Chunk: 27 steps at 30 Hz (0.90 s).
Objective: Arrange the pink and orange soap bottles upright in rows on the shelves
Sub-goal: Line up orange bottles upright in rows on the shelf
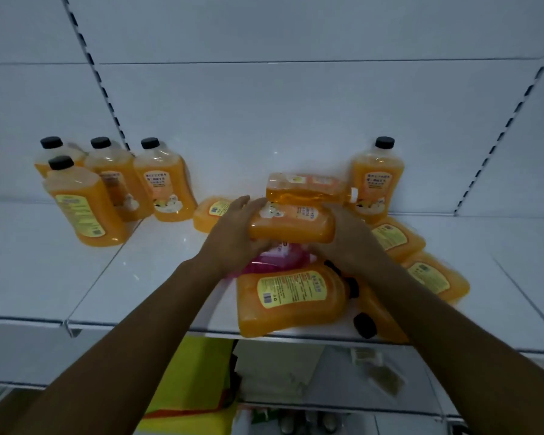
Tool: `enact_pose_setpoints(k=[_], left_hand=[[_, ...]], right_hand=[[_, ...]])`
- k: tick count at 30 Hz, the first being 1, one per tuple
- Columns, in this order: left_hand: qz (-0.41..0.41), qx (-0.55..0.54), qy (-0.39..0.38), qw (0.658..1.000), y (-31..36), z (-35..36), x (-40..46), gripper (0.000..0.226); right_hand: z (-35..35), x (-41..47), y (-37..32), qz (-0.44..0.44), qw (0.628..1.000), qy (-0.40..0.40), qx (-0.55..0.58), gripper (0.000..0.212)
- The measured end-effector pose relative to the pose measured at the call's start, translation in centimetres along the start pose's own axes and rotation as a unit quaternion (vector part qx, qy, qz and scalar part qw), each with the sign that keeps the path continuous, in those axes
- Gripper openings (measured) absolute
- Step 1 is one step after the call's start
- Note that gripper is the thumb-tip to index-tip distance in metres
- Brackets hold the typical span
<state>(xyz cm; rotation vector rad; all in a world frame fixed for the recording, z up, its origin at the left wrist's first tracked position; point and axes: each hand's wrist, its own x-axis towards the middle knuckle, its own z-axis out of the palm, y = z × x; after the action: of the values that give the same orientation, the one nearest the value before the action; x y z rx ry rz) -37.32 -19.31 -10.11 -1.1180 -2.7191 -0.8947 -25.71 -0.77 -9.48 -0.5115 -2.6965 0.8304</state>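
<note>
An orange soap bottle [291, 226] lies on its side on top of a heap in the middle of the white shelf [157, 265]. My left hand [236, 237] grips its left end and my right hand [347, 237] grips its right end. Another lying orange bottle [305, 188] rests just behind it. A pink bottle [280, 257] shows partly beneath my hands. Several more orange bottles lie flat around the heap, the nearest one [291, 298] at the shelf's front edge. Several orange bottles stand upright at the left [162, 180], and one stands upright at the right [376, 180].
Slotted black uprights run up the white back panel at the left [104, 89] and the right [500, 136]. The shelf below holds yellow packaging [192, 387] and pale items. Bare shelf surface lies between the left upright group and the heap.
</note>
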Motion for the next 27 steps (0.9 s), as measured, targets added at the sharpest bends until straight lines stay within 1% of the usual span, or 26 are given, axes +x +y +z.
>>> enact_pose_setpoints(k=[2, 6, 11, 15, 17, 20, 21, 24, 27], left_hand=[[0.020, -0.015, -0.003, 1.000, -0.3, -0.1, 0.3, 0.072], [0.021, -0.047, 0.000, 0.999, -0.7, -0.9, 0.0, 0.065], [0.003, -0.069, 0.056, 0.996, -1.5, -4.0, -1.8, 0.064], [-0.004, -0.107, 0.120, 0.987, -3.7, -6.3, -3.9, 0.059], [-0.030, -0.135, 0.135, 0.981, -5.3, -6.9, -4.7, 0.064], [-0.069, -0.176, 0.122, 0.974, -7.6, -7.1, -5.8, 0.081], [-0.069, -0.180, 0.125, 0.973, -8.6, -7.1, -5.9, 0.081], [-0.074, -0.176, 0.160, 0.968, -11.4, -6.4, -6.0, 0.070], [-0.096, -0.183, 0.155, 0.966, -14.2, -5.9, -5.8, 0.069]], right_hand=[[-0.3, -0.3, -0.3, -0.009, 1.000, 0.015, 0.014, 0.081], [-1.0, -0.6, -1.6, -0.032, 0.997, 0.054, 0.046, 0.085], [-0.7, -0.2, -5.0, -0.074, 0.989, 0.103, 0.082, 0.088], [0.5, 0.7, -9.1, -0.109, 0.973, 0.119, 0.165, 0.089], [1.6, 1.4, -11.6, -0.129, 0.965, 0.115, 0.199, 0.090], [3.9, 2.4, -14.7, -0.155, 0.961, 0.104, 0.205, 0.093], [4.8, 2.9, -15.7, -0.163, 0.960, 0.098, 0.205, 0.093], [7.5, 4.5, -17.9, -0.169, 0.962, 0.073, 0.204, 0.091], [9.7, 6.1, -19.2, -0.161, 0.966, 0.047, 0.195, 0.086]])
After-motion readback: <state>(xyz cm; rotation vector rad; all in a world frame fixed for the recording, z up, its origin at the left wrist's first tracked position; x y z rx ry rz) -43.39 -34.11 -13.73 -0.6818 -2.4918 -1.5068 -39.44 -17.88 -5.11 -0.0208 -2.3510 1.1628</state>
